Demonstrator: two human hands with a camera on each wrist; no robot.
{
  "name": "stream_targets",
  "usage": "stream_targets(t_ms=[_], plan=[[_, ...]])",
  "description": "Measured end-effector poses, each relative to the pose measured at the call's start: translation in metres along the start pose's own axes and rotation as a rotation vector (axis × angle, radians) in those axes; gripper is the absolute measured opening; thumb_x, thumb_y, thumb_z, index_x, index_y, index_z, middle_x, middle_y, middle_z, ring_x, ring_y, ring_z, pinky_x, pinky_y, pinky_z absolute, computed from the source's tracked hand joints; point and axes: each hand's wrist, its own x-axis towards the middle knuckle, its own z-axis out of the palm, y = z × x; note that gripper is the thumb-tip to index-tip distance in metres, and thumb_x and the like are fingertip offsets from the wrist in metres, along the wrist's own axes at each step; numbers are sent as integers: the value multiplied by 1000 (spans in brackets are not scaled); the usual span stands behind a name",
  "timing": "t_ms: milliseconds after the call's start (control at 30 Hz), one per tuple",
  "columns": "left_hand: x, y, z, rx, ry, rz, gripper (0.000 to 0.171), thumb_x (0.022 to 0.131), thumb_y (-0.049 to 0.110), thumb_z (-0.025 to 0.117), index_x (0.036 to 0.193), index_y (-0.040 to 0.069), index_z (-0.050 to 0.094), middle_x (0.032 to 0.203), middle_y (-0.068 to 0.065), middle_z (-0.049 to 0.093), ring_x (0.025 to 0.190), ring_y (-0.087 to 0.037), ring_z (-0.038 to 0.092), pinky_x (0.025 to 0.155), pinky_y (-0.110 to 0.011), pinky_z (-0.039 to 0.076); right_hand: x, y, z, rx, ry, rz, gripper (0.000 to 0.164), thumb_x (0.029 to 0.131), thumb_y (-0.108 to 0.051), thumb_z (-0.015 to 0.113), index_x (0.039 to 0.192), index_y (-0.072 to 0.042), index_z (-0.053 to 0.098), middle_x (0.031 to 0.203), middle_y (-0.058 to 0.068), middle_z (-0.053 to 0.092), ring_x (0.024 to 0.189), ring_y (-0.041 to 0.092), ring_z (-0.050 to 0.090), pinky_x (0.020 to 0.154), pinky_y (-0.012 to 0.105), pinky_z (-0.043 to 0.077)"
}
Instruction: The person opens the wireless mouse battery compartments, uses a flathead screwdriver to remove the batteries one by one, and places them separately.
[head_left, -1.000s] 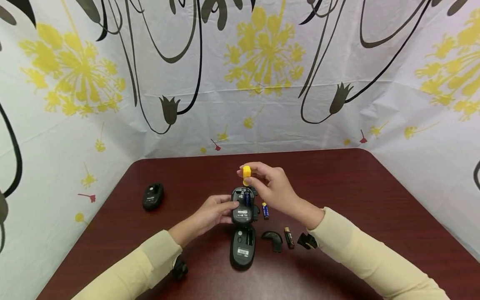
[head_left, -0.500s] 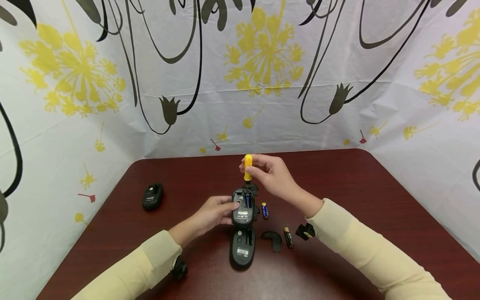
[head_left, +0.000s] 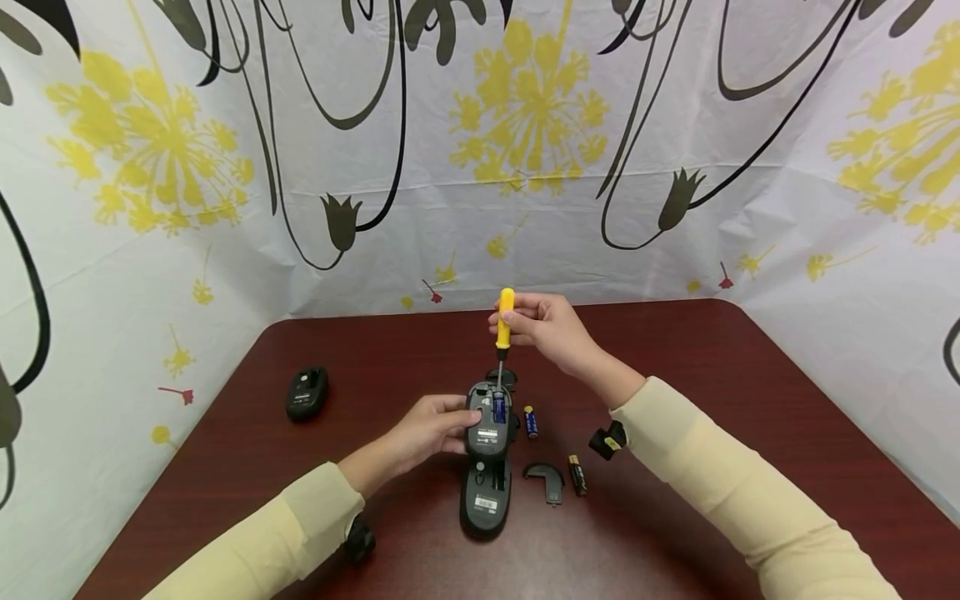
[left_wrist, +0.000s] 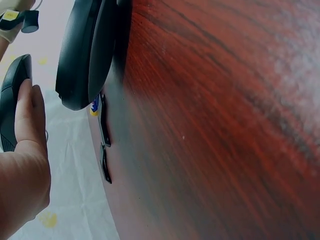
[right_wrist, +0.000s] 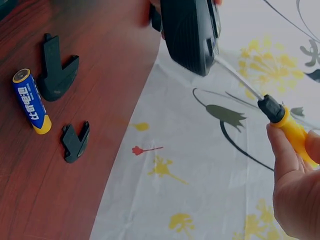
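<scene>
My left hand grips a black computer mouse with its underside facing up. A blue battery lies in the mouse's uncovered battery slot. Between the thumb and fingers of my right hand is a yellow-handled screwdriver, its metal shaft pointing down to the far end of the slot. The right wrist view shows that shaft meeting the end of the mouse, where the tip is hidden. In the left wrist view the fingers wrap the side of the held mouse, raised above the table.
A second mouse lies underside up just in front, its slot uncovered. Another mouse rests at the left. To the right are a blue battery, a black battery and a curved cover. Two black covers lie beyond.
My right hand has moved up and slightly right, and the screwdriver's shaft now shows below its handle. The mouse in my left hand has shifted slightly, staying underside up.
</scene>
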Motion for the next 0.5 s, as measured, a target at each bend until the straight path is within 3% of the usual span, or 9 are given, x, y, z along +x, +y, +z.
stream_targets(t_ms=[500], plan=[[-2, -4, 4, 5, 12, -2, 41, 83, 14, 61, 118, -6, 50, 99, -20, 61, 87, -27, 61, 72, -40, 50, 14, 20, -11, 97, 50, 216, 29, 88, -14, 56, 108, 6, 54, 107, 28, 54, 97, 35, 55, 75, 36, 49]])
